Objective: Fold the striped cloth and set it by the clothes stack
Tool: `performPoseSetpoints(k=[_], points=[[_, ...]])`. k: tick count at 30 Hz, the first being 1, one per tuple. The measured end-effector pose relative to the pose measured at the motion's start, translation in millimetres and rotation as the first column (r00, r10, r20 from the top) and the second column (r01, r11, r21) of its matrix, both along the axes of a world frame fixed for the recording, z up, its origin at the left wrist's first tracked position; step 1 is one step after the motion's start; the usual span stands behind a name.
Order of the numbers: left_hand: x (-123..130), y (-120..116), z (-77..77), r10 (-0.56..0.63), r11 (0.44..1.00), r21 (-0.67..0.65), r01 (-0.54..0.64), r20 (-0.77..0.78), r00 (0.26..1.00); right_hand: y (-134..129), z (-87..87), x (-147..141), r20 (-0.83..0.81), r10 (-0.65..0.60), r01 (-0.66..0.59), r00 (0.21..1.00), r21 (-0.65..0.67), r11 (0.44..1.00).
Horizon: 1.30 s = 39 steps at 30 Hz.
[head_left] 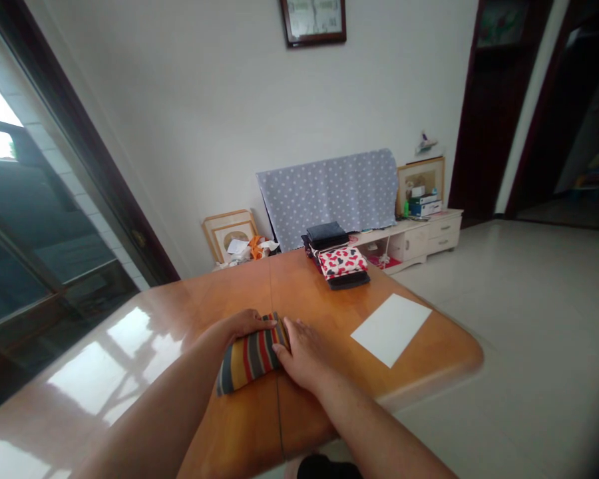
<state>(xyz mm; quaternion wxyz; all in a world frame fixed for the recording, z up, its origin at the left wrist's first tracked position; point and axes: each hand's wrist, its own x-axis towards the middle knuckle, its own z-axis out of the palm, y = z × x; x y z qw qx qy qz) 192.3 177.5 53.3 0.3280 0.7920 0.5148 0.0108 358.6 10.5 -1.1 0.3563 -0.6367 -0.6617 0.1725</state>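
A folded striped cloth (252,358), in red, yellow, grey and blue bands, lies on the wooden table (249,432). My left hand (249,322) grips its far left edge, with the thumb over the top and the other fingers partly hidden. At the right end of the cloth is my right hand (299,351), its thumb on the stripes and its fingers along the outer edge. What lies under the cloth is hidden.
Folded fabrics are stacked at the table's far side, including a heart-print cloth (343,262) and dark pieces. A white sheet (392,329) lies flat on the right. Behind stand a low white cabinet (414,243) and a polka-dot cover (329,196).
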Motion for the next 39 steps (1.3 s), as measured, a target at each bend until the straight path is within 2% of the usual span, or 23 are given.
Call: performPoseSetpoints(k=[3,6,10,15,19,22,25,29,33,36,37,39], points=[[0,-4,3.0,0.038,0.991,-0.13,-0.028,0.078,0.996,1,-1.5,0,-0.008,-0.005,0.005,1.0,-0.015,1.0],[0,-9,4.3,0.08,0.96,-0.28,-0.012,0.232,0.969,2,-3.6,0,-0.031,-0.006,0.005,1.0,-0.034,0.999],[-1,-22,15.2,0.092,0.946,-0.32,0.056,0.43,0.898,4,-5.4,1,-0.076,-0.01,0.006,0.997,-0.053,0.999],[-9,-50,48.2,0.018,0.958,-0.245,0.148,0.567,0.824,0,-2.9,4,-0.174,0.008,-0.017,0.985,-0.049,0.999],[-21,-80,71.7,-0.115,0.985,-0.034,0.171,0.611,0.783,-6,-3.5,7,-0.333,0.089,-0.084,0.939,0.03,0.996],[-32,-104,82.8,-0.205,0.979,0.126,0.162,0.594,0.778,-10,0.9,6,-0.435,0.195,-0.168,0.879,0.1,0.981],[-40,-130,90.4,-0.263,0.962,0.216,0.165,0.593,0.761,-18,20.9,3,-0.47,0.309,-0.254,0.827,0.178,0.951],[-48,-163,98.2,-0.322,0.945,0.258,0.202,0.62,0.716,-42,69.7,-3,-0.448,0.423,-0.359,0.788,0.224,0.906],[-56,-193,104.3,-0.361,0.929,0.301,0.214,0.622,0.695,-73,112.9,-10,-0.55,0.517,-0.514,0.656,0.176,0.839],[-62,-214,105.2,-0.384,0.921,0.324,0.219,0.649,0.657,-97,126.7,-19,-0.586,0.563,-0.643,0.583,0.091,0.761],[-65,-220,104.4,-0.393,0.916,0.337,0.217,0.657,0.643,-104,127.9,-22,-0.59,0.557,-0.66,0.584,0.054,0.749],[-70,-232,101.5,-0.401,0.909,0.374,0.185,0.66,0.635,-119,126.9,-30,-0.595,0.507,-0.642,0.624,-0.02,0.766]])
